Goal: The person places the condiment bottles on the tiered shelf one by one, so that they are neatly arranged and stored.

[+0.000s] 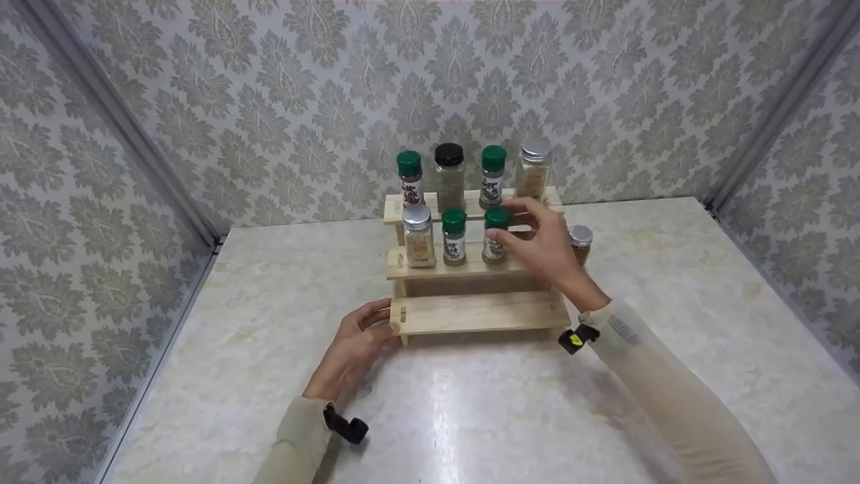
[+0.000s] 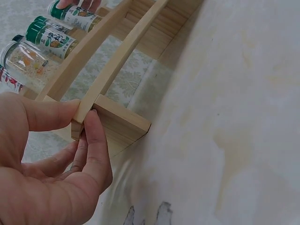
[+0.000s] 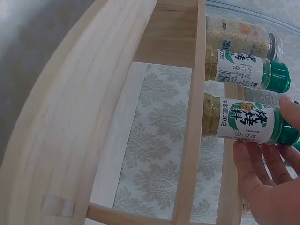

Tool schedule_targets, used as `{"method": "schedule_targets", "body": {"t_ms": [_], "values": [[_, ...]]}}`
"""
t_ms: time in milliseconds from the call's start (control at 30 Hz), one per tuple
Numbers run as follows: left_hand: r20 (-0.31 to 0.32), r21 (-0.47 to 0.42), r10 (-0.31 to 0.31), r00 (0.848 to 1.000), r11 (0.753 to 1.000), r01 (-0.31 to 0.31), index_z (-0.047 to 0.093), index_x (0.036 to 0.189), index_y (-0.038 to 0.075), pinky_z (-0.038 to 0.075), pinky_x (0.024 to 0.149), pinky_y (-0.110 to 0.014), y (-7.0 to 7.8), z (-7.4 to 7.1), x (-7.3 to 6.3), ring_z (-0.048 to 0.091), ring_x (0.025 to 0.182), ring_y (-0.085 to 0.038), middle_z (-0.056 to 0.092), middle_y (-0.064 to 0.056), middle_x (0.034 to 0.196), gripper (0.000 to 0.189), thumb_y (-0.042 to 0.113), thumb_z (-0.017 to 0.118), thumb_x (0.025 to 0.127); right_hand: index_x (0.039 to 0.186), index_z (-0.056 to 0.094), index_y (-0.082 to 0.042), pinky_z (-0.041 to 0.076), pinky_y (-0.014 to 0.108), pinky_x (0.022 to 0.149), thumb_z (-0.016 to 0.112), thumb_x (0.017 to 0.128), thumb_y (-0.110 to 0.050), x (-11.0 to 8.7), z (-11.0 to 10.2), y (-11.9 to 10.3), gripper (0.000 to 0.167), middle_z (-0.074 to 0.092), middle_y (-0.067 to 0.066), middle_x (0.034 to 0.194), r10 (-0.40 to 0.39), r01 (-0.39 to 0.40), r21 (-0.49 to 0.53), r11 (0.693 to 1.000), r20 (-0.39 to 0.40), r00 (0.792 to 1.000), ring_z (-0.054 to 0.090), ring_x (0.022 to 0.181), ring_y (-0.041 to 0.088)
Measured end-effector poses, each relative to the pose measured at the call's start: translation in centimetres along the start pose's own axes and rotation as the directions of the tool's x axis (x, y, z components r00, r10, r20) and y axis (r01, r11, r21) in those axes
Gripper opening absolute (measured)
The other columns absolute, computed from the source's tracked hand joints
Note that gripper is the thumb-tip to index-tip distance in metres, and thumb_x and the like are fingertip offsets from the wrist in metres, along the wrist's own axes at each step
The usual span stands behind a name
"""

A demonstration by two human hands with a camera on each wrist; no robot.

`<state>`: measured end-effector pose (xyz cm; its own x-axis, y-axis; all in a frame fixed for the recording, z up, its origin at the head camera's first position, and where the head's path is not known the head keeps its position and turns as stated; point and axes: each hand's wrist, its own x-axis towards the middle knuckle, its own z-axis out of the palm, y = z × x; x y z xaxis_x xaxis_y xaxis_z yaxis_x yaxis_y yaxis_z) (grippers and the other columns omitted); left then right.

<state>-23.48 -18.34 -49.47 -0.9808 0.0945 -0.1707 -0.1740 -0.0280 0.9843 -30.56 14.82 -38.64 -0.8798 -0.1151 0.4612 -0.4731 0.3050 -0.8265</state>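
Observation:
A three-tier wooden spice rack [image 1: 477, 312] stands on the pale marble table. My left hand [image 1: 386, 323] pinches the left end of its bare bottom shelf between thumb and fingers; the left wrist view shows this grip [image 2: 80, 114] on the shelf end [image 2: 124, 119]. My right hand [image 1: 514, 222] holds a green-capped spice jar [image 1: 493, 249] near its cap, at the right of the middle shelf. In the right wrist view the thumb and fingers [image 3: 253, 164] close round that jar [image 3: 239, 122]. Beside it stand another green-capped jar [image 1: 454, 238] and a silver-capped jar [image 1: 418, 238].
Several jars line the top shelf, among them a black-capped one [image 1: 449, 176] and a silver-capped one [image 1: 535, 169]. One silver-capped jar [image 1: 580, 243] stands on the table behind my right hand. Patterned walls close in the table [image 1: 470, 417] at the back and both sides.

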Motion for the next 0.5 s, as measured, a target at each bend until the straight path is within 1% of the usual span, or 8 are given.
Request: {"method": "schedule_targets", "body": {"t_ms": [100, 233, 367, 500], "values": [[0.005, -0.004, 0.009, 1.0, 1.0, -0.009, 0.052, 0.153, -0.002, 0.063, 0.093, -0.041, 0.0, 0.0, -0.1, 0.066, 0.118, -0.032, 0.056, -0.027, 0.146, 0.057, -0.008, 0.064, 0.098, 0.133, 0.069, -0.004, 0.064, 0.039, 0.095, 0.089, 0.089, -0.017, 0.0, -0.1, -0.1, 0.049, 0.071, 0.012, 0.124, 0.003, -0.003, 0.014, 1.0, 0.0, 1.0, 0.071, 0.113, 0.025], [0.007, 0.012, 0.025, 1.0, 1.0, -0.025, 0.053, 0.153, -0.002, 0.064, 0.092, -0.04, -0.2, -0.1, -0.1, 0.067, 0.117, -0.03, 0.057, -0.027, 0.145, 0.056, -0.007, 0.064, 0.098, 0.132, 0.069, -0.003, 0.063, 0.032, 0.094, 0.089, 0.089, -0.017, -0.1, -0.6, -0.6, 0.049, 0.071, 0.012, 0.125, -0.006, 0.006, 0.022, 1.0, -0.002, 1.0, 0.072, 0.113, 0.025], [0.012, -0.001, 0.023, 1.0, 1.0, -0.023, 0.053, 0.152, -0.002, 0.064, 0.091, -0.039, -0.2, -0.1, -0.1, 0.067, 0.117, -0.03, 0.057, -0.026, 0.145, 0.056, -0.007, 0.064, 0.097, 0.132, 0.069, -0.002, 0.061, 0.03, 0.097, 0.087, 0.092, -0.017, -0.3, -1.8, -1.0, 0.046, 0.071, 0.015, 0.126, -0.026, 0.026, 0.0, 1.0, -0.003, 1.0, 0.072, 0.117, 0.029], [0.016, -0.034, 0.014, 1.0, 0.999, -0.013, 0.053, 0.152, -0.002, 0.064, 0.091, -0.04, -0.1, -0.1, -0.1, 0.067, 0.116, -0.03, 0.057, -0.026, 0.144, 0.057, -0.007, 0.065, 0.097, 0.134, 0.069, -0.003, 0.06, 0.029, 0.098, 0.083, 0.096, -0.017, -0.3, -2.9, -1.0, 0.042, 0.072, 0.015, 0.128, -0.048, 0.048, -0.034, 0.998, 0.006, 0.999, 0.072, 0.118, 0.029]]}}
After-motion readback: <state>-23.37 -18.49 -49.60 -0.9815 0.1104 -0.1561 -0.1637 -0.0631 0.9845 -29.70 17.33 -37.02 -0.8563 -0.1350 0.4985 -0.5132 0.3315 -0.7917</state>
